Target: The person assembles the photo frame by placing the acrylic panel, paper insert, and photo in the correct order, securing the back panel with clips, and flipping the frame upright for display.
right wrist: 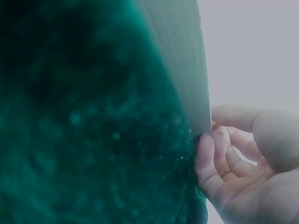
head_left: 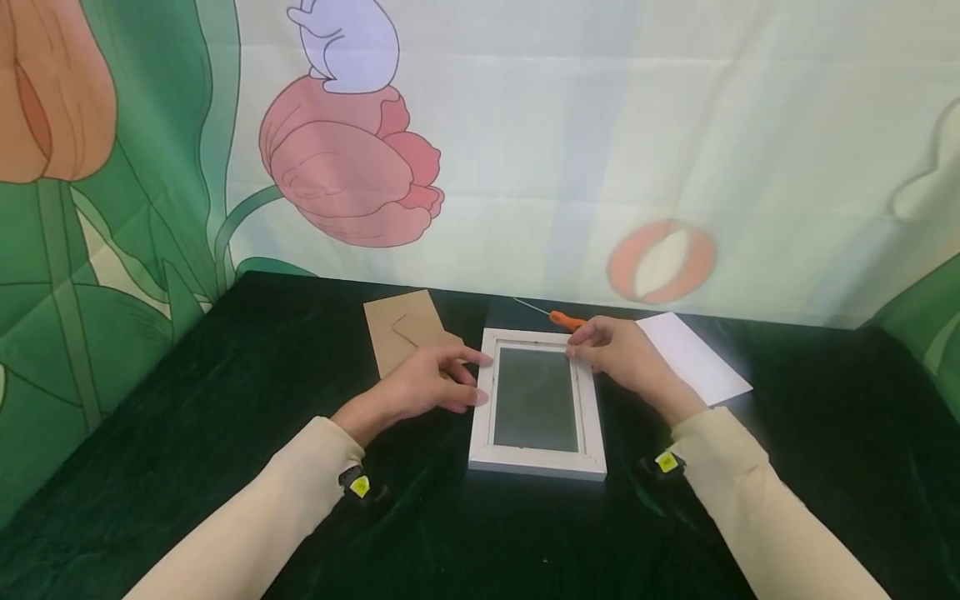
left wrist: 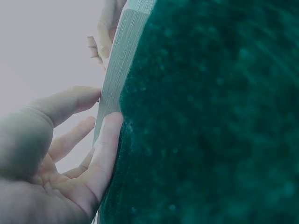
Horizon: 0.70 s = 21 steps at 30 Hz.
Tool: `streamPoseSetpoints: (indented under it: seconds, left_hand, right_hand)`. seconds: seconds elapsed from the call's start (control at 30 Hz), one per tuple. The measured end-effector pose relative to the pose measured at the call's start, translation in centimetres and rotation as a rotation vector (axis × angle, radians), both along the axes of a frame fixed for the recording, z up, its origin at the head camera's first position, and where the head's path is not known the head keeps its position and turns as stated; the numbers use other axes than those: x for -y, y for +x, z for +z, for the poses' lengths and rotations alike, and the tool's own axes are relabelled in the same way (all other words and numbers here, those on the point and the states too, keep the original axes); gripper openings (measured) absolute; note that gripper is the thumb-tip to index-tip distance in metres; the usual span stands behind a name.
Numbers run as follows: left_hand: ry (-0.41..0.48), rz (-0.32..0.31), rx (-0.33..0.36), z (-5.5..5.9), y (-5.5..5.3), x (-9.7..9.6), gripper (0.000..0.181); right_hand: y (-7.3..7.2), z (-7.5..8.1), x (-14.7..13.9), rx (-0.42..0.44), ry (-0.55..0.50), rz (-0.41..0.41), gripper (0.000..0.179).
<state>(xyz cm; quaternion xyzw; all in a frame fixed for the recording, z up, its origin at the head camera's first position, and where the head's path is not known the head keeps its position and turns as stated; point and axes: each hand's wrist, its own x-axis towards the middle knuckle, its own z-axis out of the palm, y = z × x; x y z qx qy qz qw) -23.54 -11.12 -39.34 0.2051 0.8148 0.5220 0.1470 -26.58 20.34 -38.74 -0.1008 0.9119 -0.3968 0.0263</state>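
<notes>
Cream sleeves [head_left: 255, 508] rise from the bottom corners of the head view, leading to two bare hands at a white photo frame [head_left: 536, 462]. It sits just right of the picture's centre, on a worktop [head_left: 817, 433] covered in dark green cloth, and encloses a dark pane [head_left: 534, 400] that looks like glass. The left hand [head_left: 423, 379] pinches the left rail lightly, thumb and fingers at its edge; the right hand [head_left: 626, 350] pinches the right rail near the upper corner. How firmly they press cannot be told, nor whether the underside is slightly raised.

To handle this hold well, I would support both rails evenly, so that one side does not tip or twist. Fingertips are best kept on the wood, off the pane, where they could leave smudges. Since the right grip sits nearer the top than the left, bringing the two level should steady any lift or turn.

A brown backing board [head_left: 388, 329] lies left of the upper centre, partly behind the left hand. An orange-handled screwdriver [head_left: 566, 320] lies just beyond the top rail, and white paper [head_left: 693, 358] rests behind the right hand; any shift should avoid them.
</notes>
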Motion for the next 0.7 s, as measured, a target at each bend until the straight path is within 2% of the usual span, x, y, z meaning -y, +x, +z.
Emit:
streamPoseSetpoints:
  seconds: [0.17,0.7]
  left_hand:
    - [0.004,-0.006,0.001,-0.22,-0.02,0.05,0.054]
    - [0.008,-0.011,0.009,-0.17,-0.02,0.09,0.054]
  right_hand:
    - [0.07,-0.29,-0.01,-0.010,0.001,0.006,0.026]
    - [0.28,0.17,0.43,0.009,0.036,0.005,0.028]
